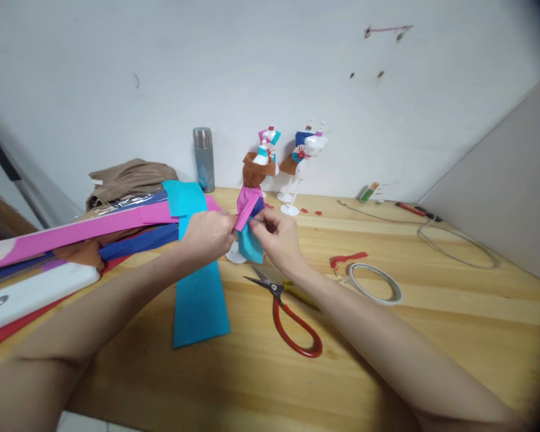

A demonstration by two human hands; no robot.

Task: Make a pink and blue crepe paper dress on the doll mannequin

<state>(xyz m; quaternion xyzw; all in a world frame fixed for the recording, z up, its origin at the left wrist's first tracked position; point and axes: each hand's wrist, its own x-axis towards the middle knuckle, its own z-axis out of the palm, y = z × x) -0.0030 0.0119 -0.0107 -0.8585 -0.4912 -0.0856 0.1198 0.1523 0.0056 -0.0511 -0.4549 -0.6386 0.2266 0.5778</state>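
Note:
A small white mannequin point(261, 157) on a stand wears a brown paper top point(254, 174) and a skirt of pink paper point(248, 204), dark blue paper and turquoise paper point(249, 245). My left hand point(210, 235) is closed at the skirt's left side, its fingertips at the edge of the pink piece. From the right, my right hand point(279, 237) pinches the turquoise piece between thumb and fingers, close to the dark blue part. A long turquoise paper strip point(200, 303) lies beneath my left hand. Scissors point(276, 294) with one red and one yellow handle lie partly open below my hands.
More dressed mannequins point(314, 145) stand behind, near a grey flask point(204, 159). Left are paper rolls point(117, 225), a white phone-like object point(40, 294) and brown cloth point(132, 180). Right are a tape roll point(375, 283), red scrap point(348, 259), cable point(459, 252) and red-black tool point(416, 210).

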